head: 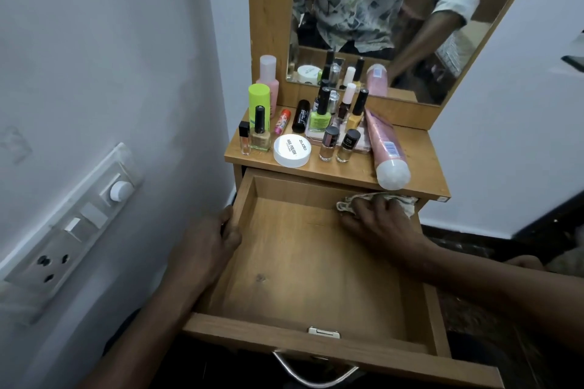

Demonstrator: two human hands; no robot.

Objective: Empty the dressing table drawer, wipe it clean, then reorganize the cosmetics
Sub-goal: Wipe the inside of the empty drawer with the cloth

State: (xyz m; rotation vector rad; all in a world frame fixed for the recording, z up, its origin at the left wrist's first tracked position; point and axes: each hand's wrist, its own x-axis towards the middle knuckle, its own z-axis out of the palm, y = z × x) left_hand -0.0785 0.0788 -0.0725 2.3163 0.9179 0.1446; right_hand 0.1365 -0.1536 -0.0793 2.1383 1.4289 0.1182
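Right hand (377, 222) seemingly flat on cloth (354, 199) in drawer (316, 281)

Only two things you can read, both on the white round lid (292, 150) at the front of the surface (417, 151): "NAIL POLISH" and brand "ZUDIO", printed sideways. Pink tube (384, 142) to its right has a barcode, digits too small. Print on the small bottles (348, 145) and black tube (301, 116) is illegible.
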